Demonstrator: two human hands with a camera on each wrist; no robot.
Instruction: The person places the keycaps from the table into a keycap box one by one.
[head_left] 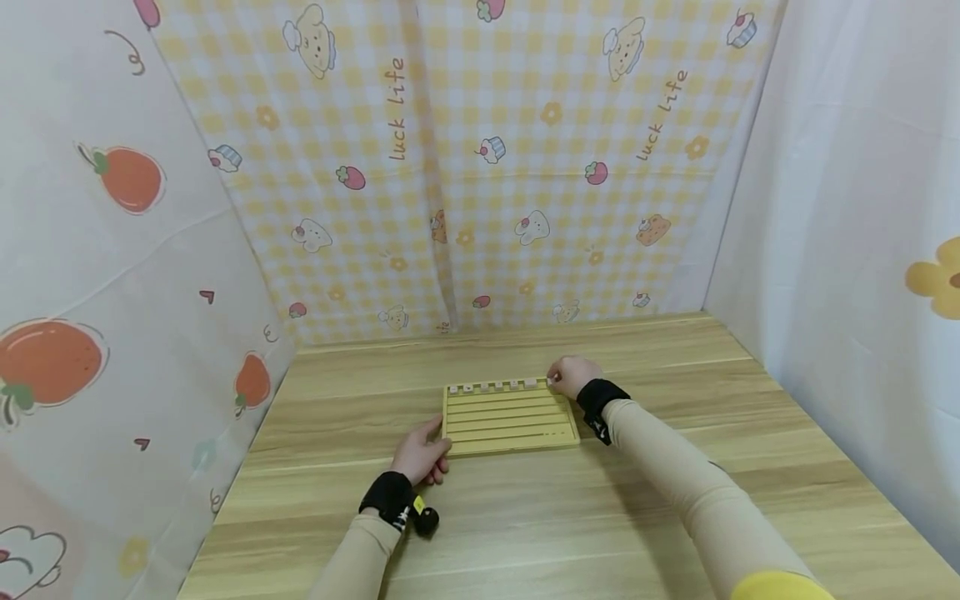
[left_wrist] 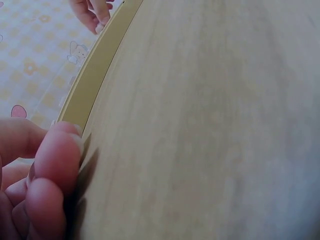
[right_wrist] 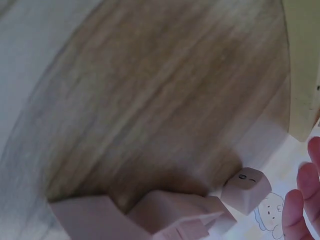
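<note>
A yellow slotted tray (head_left: 510, 421) lies on the table, with several pale keycaps (head_left: 498, 387) spaced along its back row. My left hand (head_left: 418, 457) grips the tray's front left corner, thumb against the edge; in the left wrist view, curled fingers (left_wrist: 59, 155) touch the tray's side. At the back right corner, my right hand (head_left: 576, 375) pinches a small pale keycap (head_left: 551, 381), largely hidden by the fingers. In the right wrist view, a pink keycap with dark markings (right_wrist: 246, 190) sits near the fingers, beside larger pink pieces (right_wrist: 172, 212); what supports them is unclear.
The wood-grain table (head_left: 510, 533) spreads around the tray. Behind it hangs a yellow checked curtain (head_left: 480, 200), with white printed curtains on the left (head_left: 172, 267) and right (head_left: 840, 208). Both wrists wear black bands, and a round black piece (head_left: 427, 522) hangs off the left one.
</note>
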